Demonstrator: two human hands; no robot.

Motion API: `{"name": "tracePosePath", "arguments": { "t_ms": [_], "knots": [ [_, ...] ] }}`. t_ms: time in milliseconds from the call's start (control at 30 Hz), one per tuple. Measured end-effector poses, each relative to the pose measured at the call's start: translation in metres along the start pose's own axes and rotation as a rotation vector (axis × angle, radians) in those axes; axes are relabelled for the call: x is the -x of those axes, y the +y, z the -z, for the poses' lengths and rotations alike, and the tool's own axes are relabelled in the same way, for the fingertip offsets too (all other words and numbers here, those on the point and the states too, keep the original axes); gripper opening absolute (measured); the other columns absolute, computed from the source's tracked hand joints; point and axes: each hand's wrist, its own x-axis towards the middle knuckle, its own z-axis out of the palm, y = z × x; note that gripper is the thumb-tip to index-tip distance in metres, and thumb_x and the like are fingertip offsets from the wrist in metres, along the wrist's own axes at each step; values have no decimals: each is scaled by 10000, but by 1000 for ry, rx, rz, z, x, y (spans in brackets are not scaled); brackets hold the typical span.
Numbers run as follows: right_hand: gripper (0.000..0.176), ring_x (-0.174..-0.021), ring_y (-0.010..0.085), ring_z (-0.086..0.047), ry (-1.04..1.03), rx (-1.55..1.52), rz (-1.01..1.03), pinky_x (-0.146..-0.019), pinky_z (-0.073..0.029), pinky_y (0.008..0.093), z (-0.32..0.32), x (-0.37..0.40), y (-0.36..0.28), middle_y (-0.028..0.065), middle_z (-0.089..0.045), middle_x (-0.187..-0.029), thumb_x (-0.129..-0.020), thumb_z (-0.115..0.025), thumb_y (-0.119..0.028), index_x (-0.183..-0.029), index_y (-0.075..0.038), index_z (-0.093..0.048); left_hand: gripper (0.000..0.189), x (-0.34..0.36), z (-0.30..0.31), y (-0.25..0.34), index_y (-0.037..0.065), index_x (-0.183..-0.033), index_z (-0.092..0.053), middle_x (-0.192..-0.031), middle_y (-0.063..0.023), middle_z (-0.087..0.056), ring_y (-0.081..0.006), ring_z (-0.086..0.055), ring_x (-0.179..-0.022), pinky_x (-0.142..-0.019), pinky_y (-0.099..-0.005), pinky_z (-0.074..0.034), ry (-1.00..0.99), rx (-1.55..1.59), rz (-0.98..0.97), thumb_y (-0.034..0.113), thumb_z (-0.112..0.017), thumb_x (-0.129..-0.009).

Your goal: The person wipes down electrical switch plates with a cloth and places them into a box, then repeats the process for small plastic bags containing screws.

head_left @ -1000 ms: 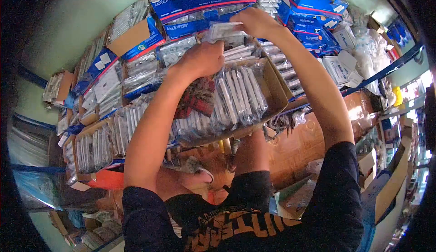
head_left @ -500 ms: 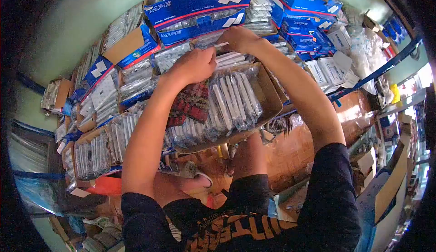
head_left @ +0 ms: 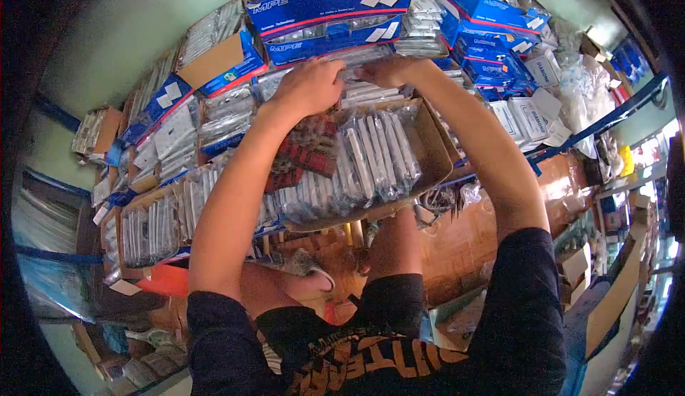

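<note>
My left hand [head_left: 312, 88] reaches over the front carton with its fingers curled in above the plastic-wrapped packs. Opposite it, my right hand [head_left: 394, 73] bends down at the wrist, its shaded fingers drawn together and pointing towards the left one. I cannot tell what sits between the fingertips. Beneath both hands is a row of flat silvery packs [head_left: 371, 93] in clear plastic. Nearer to me, the open cardboard carton [head_left: 437, 155] holds upright wrapped packs [head_left: 378, 150]. A dark red checked cloth [head_left: 305, 155] lies on these packs, below my left wrist.
Blue MPE boxes [head_left: 335, 3] stand stacked at the back, with more blue boxes [head_left: 492, 57] at the right. White DIAMOND boxes [head_left: 524, 119] lie by the blue shelf rail [head_left: 571, 135]. Further wrapped packs [head_left: 150, 232] fill cartons at the left. Below is a reddish tiled floor [head_left: 457, 246].
The view has shifted slightly, moving the boxes right. My right hand has come lower, its fingers pointing more to the left. A pale strip seen between the hands earlier no longer shows.
</note>
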Motion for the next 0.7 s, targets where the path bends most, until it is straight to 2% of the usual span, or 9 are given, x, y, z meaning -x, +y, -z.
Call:
{"name": "tracePosePath", "arguments": {
  "t_ms": [33,67,133,233,267,333,433,533,700],
  "knots": [
    [380,-1112,290,-576,168,-209,-15,-909,-480,422,-3,4,-2,150,-614,-1167,-897,-488,-362,-1152,-116,-627,301,-5,-4,-3,43,-1071,-619,-1000,-210,-640,-383,-606,-956,-869,-472,-464,2,0,5,173,-496,-830],
    [380,-1112,290,-576,167,-205,-11,-909,-480,422,-2,5,-1,150,-614,-1167,-897,-488,-362,-1152,-116,-627,297,-11,-9,-5,35,-1018,-642,-1030,-224,-630,-386,-600,-981,-877,-468,-466,-92,13,65,201,-495,-819],
    [373,-927,369,-628,224,-61,98,-814,-494,465,3,10,-3,140,-666,-1013,-916,-473,-416,-1123,-150,-633,305,-15,-7,3,28,-965,-664,-1061,-238,-620,-389,-594,-1005,-886,-464,-468,-185,27,126,228,-494,-809],
    [338,-912,324,-639,158,184,24,-795,-517,443,21,25,-12,129,-666,-971,-899,-474,-416,-1042,-181,-670,344,-19,-1,8,8,-1002,-665,-1091,-238,-615,-378,-592,-1042,-913,-448,-462,-295,-43,225,235,-506,-800],
    [338,-912,324,-639,153,186,27,-795,-517,443,17,24,-5,129,-666,-971,-899,-474,-416,-1042,-181,-670,352,-18,0,8,0,-1007,-666,-1095,-236,-616,-370,-594,-1048,-918,-440,-463,-319,-96,236,234,-512,-794],
    [312,-840,332,-644,298,68,201,-752,-520,459,10,24,4,124,-668,-893,-894,-481,-407,-974,-186,-686,360,-18,2,13,-7,-1012,-667,-1100,-234,-617,-362,-597,-1053,-922,-432,-465,-351,-141,249,233,-518,-789],
    [244,-883,315,-648,221,125,83,-768,-522,449,12,23,0,117,-673,-934,-870,-515,-349,-953,-211,-699,352,-23,1,17,20,-1028,-676,-1122,-220,-616,-360,-588,-1075,-927,-433,-463,-402,-148,266,231,-521,-792],
    [224,-907,308,-649,165,121,3,-786,-521,443,15,16,-1,117,-676,-950,-856,-529,-320,-949,-216,-704,314,-22,-13,12,-23,-938,-678,-995,-281,-623,-403,-616,-968,-883,-466,-473,-268,-139,197,202,-527,-778],
    [216,-913,307,-651,131,130,36,-801,-518,439,26,9,-1,118,-680,-940,-845,-539,-299,-943,-204,-707,296,-17,-13,9,-13,-941,-676,-975,-262,-633,-401,-614,-957,-864,-465,-479,-234,-103,184,199,-535,-789]
  ]
}}
